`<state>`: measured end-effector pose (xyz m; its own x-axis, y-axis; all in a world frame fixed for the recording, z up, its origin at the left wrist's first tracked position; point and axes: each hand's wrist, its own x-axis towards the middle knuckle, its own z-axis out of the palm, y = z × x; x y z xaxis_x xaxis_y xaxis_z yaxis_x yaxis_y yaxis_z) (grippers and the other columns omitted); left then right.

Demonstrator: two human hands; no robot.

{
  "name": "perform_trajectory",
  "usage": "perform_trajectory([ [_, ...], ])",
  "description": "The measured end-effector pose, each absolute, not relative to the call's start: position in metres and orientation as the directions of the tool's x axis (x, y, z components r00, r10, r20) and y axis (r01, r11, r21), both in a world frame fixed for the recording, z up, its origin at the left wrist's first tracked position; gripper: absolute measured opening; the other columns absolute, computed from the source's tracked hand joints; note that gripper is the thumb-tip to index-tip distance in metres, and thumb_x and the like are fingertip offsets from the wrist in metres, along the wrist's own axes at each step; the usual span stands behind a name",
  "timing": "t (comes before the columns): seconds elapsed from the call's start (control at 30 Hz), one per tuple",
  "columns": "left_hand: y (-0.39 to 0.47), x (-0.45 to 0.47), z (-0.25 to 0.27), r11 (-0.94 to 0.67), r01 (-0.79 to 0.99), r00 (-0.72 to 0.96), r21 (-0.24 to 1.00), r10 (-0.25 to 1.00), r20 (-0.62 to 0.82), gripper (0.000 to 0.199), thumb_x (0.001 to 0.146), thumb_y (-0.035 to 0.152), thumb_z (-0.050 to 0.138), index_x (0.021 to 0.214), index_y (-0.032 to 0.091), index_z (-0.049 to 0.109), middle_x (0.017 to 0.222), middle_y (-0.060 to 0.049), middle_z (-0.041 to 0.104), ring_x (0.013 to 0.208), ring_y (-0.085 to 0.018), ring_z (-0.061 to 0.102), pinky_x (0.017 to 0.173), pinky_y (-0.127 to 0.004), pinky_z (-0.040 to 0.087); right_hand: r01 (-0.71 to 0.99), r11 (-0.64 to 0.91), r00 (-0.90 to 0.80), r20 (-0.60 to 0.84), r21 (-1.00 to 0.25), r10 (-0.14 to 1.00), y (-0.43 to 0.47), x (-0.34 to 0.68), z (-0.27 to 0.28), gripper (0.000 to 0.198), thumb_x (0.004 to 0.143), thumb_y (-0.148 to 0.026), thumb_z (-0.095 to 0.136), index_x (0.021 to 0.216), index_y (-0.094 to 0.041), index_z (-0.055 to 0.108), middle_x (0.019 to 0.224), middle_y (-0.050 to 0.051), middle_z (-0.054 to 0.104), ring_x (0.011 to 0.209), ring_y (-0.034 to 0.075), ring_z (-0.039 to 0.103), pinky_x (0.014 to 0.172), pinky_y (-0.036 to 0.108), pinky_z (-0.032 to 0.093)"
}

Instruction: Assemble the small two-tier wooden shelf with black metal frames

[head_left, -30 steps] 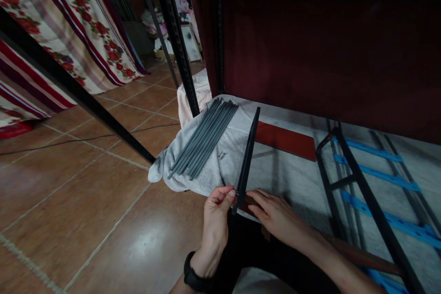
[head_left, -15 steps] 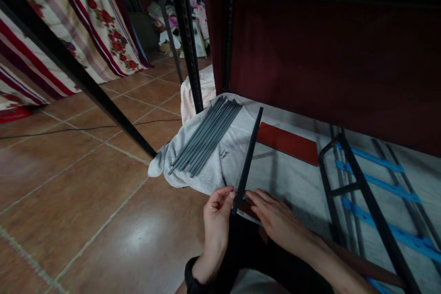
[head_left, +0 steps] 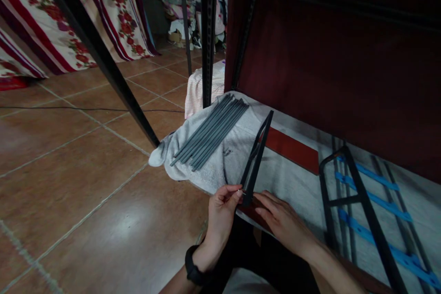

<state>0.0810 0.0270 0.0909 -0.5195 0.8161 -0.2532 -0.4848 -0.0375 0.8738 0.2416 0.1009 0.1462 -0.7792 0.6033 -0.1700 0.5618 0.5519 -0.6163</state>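
My left hand (head_left: 220, 216) is closed in a pinch on a small shiny screw (head_left: 244, 192), held beside the lower end of a black metal frame (head_left: 261, 158). The narrow frame has two long bars and stands tilted, pointing away from me. On its right side my right hand (head_left: 285, 223) grips the near end; its thumb and some fingertips are hidden. Left of the frame lies a bundle of grey rods (head_left: 212, 133) on a grey towel (head_left: 237, 147). A few tiny metal pieces (head_left: 227, 151) rest on the towel beside the rods.
A reddish-brown board (head_left: 292, 149) lies beyond the frame. To the right stands another black frame (head_left: 361, 200) near blue plastic strips (head_left: 375, 193). Black posts (head_left: 103, 64) rise at the left, and a dark red panel (head_left: 330, 69) stands behind. A cable (head_left: 86, 109) crosses the tiled floor.
The black frame has turned in my hands, so its second bar now shows. My left hand has come slightly away from the bar, with the screw visible. The view has shifted a little.
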Motion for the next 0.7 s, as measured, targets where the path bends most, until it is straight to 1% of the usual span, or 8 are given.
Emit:
perform_trajectory([
  [0.17, 0.0260, 0.0845, 0.0900, -0.070, -0.495, -0.555, 0.866, 0.792, -0.253, 0.017, 0.076, 0.032, 0.083, 0.086, 0.019, 0.080, 0.075, -0.003, 0.075, 0.069, -0.015, 0.066, 0.071, -0.026, 0.053, 0.599, 0.530, -0.764, -0.229, -0.601, 0.603, 0.1009, 0.2411, 0.1492, 0.038, 0.103, -0.021, 0.043, 0.134, -0.025, 0.065, 0.125, 0.008, 0.071, 0.115, 0.023, 0.069, 0.101, 0.041, 0.056],
  [0.33, 0.0268, 0.0804, 0.0895, -0.057, -0.503, -0.512, 0.863, 0.823, -0.244, 0.015, 0.076, 0.031, 0.083, 0.084, 0.018, 0.080, 0.075, -0.004, 0.075, 0.069, -0.015, 0.066, 0.070, -0.026, 0.053, 0.611, 0.501, -0.752, -0.252, -0.613, 0.609, 0.0991, 0.2408, 0.1515, 0.037, 0.105, -0.025, 0.042, 0.135, -0.024, 0.064, 0.125, 0.008, 0.070, 0.116, 0.022, 0.068, 0.104, 0.042, 0.055],
  [0.47, 0.0264, 0.0779, 0.0899, -0.062, -0.449, -0.519, 0.891, 0.830, -0.204, 0.013, 0.077, 0.031, 0.082, 0.082, 0.019, 0.080, 0.072, -0.003, 0.074, 0.067, -0.016, 0.065, 0.067, -0.025, 0.052, 0.617, 0.509, -0.748, -0.245, -0.601, 0.617, 0.0995, 0.2429, 0.1498, 0.037, 0.105, -0.025, 0.042, 0.135, -0.026, 0.064, 0.128, 0.008, 0.070, 0.118, 0.023, 0.068, 0.103, 0.042, 0.055],
  [0.6, 0.0253, 0.0794, 0.0899, -0.074, -0.359, -0.549, 0.931, 0.823, -0.146, 0.009, 0.080, 0.029, 0.079, 0.082, 0.021, 0.081, 0.076, -0.004, 0.076, 0.070, -0.017, 0.067, 0.068, -0.026, 0.053, 0.613, 0.503, -0.748, -0.243, -0.609, 0.618, 0.0998, 0.2445, 0.1516, 0.038, 0.105, -0.026, 0.043, 0.137, -0.028, 0.063, 0.131, 0.007, 0.070, 0.121, 0.023, 0.067, 0.104, 0.040, 0.055],
  [0.7, 0.0266, 0.0805, 0.0899, -0.067, -0.409, -0.520, 0.910, 0.837, -0.172, 0.009, 0.078, 0.029, 0.079, 0.082, 0.021, 0.080, 0.073, -0.004, 0.075, 0.068, -0.017, 0.067, 0.066, -0.026, 0.053, 0.623, 0.476, -0.732, -0.248, -0.621, 0.634, 0.0996, 0.2440, 0.1542, 0.036, 0.105, -0.027, 0.045, 0.135, -0.028, 0.065, 0.130, 0.006, 0.070, 0.122, 0.022, 0.067, 0.107, 0.041, 0.053],
])
